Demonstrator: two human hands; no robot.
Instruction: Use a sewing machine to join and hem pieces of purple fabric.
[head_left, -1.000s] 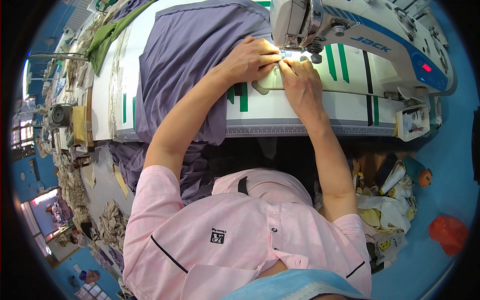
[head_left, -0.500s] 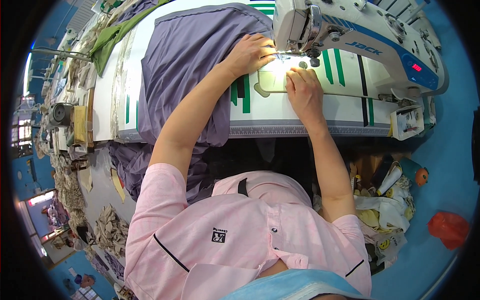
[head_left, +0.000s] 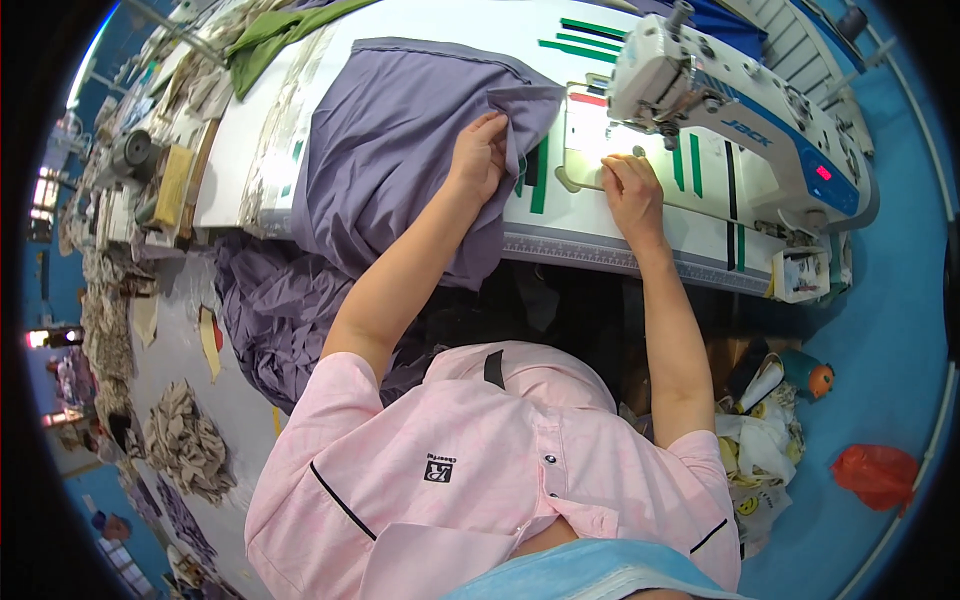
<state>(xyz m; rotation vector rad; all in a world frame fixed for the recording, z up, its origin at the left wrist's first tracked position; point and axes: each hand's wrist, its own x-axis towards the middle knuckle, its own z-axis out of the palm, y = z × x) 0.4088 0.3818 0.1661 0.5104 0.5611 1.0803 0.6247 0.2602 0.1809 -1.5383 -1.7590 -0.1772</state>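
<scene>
My left hand (head_left: 478, 160) is closed on the edge of a large purple-grey cloth (head_left: 390, 130), with the fingers curled and one corner folded up beside them. The cloth lies over the left part of the white sewing table and hangs off its front edge. A white and blue sewing machine (head_left: 740, 110) stands at the right, its lamp lighting the bed under its head. At the lit plate, my right hand (head_left: 634, 195) has thumb and fingers pressed together. Whatever it pinches, if anything, is too small to make out.
Green and black tape strips (head_left: 695, 165) mark the table (head_left: 270, 190), and a ruler (head_left: 570, 250) runs along its front edge. A small white box (head_left: 800, 274) sits at the right corner. More purple cloth (head_left: 275, 320) bunches below left; a red bag (head_left: 875, 475) lies on the blue floor.
My left hand has drawn the cloth left, away from the machine head, and its edge now folds up. My right hand stays near the lit plate. The whole view has turned somewhat.
</scene>
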